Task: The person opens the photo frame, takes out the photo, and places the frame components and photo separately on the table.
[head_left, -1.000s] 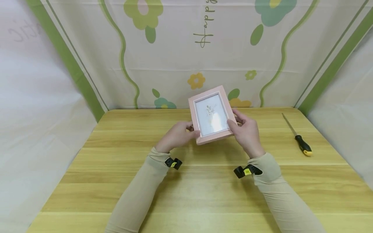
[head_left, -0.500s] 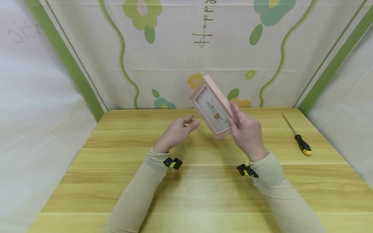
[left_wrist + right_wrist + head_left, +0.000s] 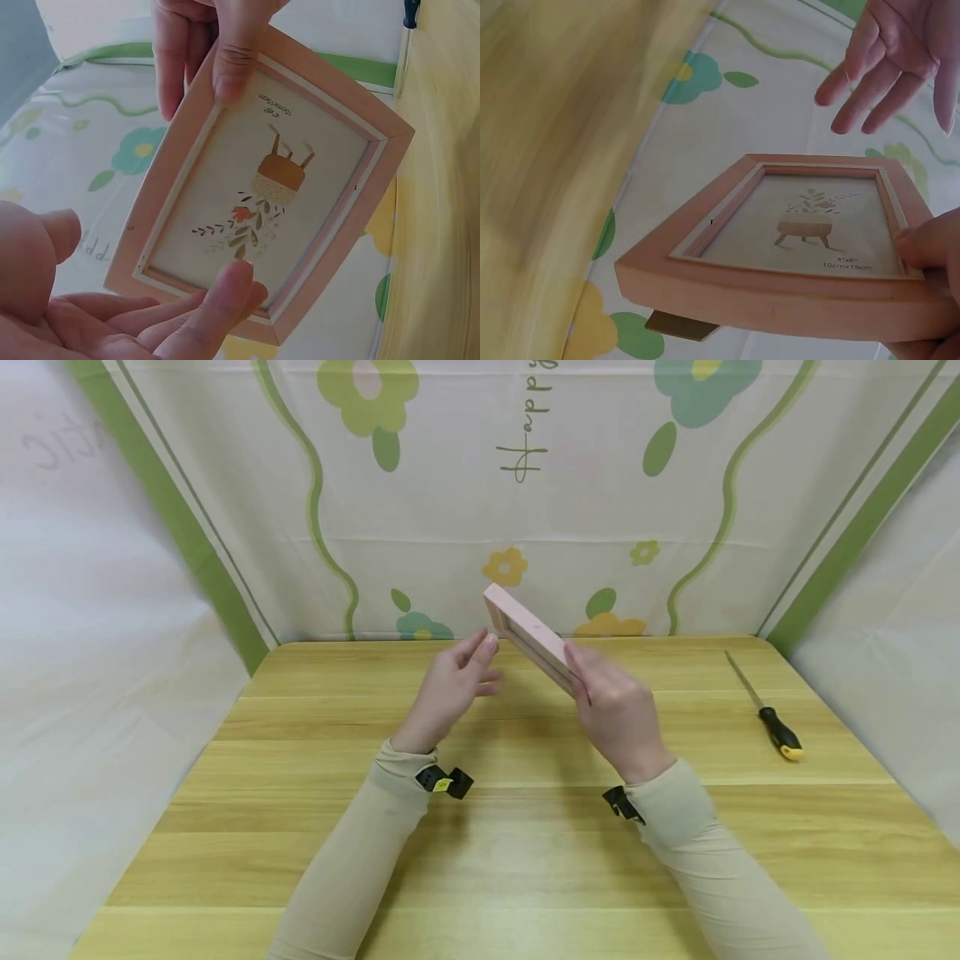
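My right hand (image 3: 618, 710) grips a pink picture frame (image 3: 534, 631) by one end, with the thumb over the front border in the right wrist view. The frame is held up above the table, its narrow side edge facing the head camera. Behind its glass, the left wrist view shows a printed insert (image 3: 281, 180) of a plant in a three-legged pot. Below the frame a brown flap (image 3: 681, 326) sticks out in the right wrist view. My left hand (image 3: 450, 689) is just left of the frame's far end, fingers loosely extended and holding nothing.
A screwdriver (image 3: 780, 732) with a black and yellow handle lies at the right side of the wooden table (image 3: 525, 868). A white cloth with flowers (image 3: 450, 510) hangs along the table's back edge.
The left hand has let go of the picture frame and come upright beside it. The right hand has turned the frame from facing the head camera to edge-on.
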Available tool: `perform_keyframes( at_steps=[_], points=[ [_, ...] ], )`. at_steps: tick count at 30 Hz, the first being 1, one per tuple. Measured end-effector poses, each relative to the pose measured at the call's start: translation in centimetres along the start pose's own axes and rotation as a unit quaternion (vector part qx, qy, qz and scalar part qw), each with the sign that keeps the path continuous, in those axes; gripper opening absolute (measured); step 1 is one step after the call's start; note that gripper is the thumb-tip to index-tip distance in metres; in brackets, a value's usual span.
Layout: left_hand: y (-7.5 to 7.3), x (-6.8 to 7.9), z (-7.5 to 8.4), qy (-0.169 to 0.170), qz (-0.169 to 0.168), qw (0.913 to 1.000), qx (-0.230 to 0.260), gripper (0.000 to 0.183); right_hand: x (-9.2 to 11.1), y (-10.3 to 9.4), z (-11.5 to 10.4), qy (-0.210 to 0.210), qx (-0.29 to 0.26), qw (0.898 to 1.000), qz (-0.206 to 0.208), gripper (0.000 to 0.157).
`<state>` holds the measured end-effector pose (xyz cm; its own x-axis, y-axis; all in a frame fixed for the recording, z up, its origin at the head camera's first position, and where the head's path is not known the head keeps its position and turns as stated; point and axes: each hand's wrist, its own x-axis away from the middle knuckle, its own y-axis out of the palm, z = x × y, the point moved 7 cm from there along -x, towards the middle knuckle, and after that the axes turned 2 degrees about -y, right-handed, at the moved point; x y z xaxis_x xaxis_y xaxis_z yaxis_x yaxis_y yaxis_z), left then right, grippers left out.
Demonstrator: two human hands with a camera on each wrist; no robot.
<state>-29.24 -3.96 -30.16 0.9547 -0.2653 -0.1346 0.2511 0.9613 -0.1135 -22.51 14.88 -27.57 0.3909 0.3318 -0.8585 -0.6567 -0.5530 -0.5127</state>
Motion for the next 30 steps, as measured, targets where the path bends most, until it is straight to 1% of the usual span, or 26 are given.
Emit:
perform_keyframes(
  at_steps=[2, 4, 8, 12, 15, 17, 20, 25, 30],
  points=[
    [-0.1, 0.0, 0.0, -0.009, 0.008, 0.9997, 0.023, 0.070, 0.1, 0.2, -0.4, -0.007, 0.010, 1.000, 0.002, 0.041],
    [-0.2, 0.0, 0.0, -0.017, 0.010, 0.9987, 0.048, 0.069, 0.1, 0.3, -0.9, -0.016, 0.027, 0.999, 0.007, 0.035],
    [0.0, 0.0, -0.1, -0.026, 0.000, 0.9946, 0.100, 0.061, 0.2, 0.7, -2.2, -0.042, 0.060, 0.997, 0.015, 0.025],
    [0.2, 0.0, -0.1, -0.026, -0.006, 0.9898, 0.140, 0.051, 0.4, 1.2, -3.6, -0.063, 0.086, 0.994, 0.025, 0.025],
    [0.3, 0.1, 0.0, -0.027, 0.000, 0.9858, 0.166, 0.050, 0.7, 1.5, -4.6, -0.071, 0.106, 0.991, 0.035, 0.027],
    [0.3, 0.2, 0.0, -0.031, 0.012, 0.9843, 0.173, 0.051, 1.0, 1.8, -5.2, -0.076, 0.115, 0.990, 0.035, 0.028],
    [0.3, 0.2, -0.3, -0.038, 0.039, 0.9826, 0.178, 0.051, 1.4, 2.5, -6.0, -0.083, 0.121, 0.989, 0.017, 0.030],
    [0.3, 0.2, -1.1, -0.056, 0.077, 0.9818, 0.165, 0.051, 1.8, 3.2, -6.7, -0.081, 0.129, 0.988, -0.001, 0.032],
    [0.1, 0.3, -1.8, -0.077, 0.107, 0.9804, 0.146, 0.052, 1.9, 3.5, -7.0, -0.080, 0.135, 0.987, -0.018, 0.030]
  ],
)
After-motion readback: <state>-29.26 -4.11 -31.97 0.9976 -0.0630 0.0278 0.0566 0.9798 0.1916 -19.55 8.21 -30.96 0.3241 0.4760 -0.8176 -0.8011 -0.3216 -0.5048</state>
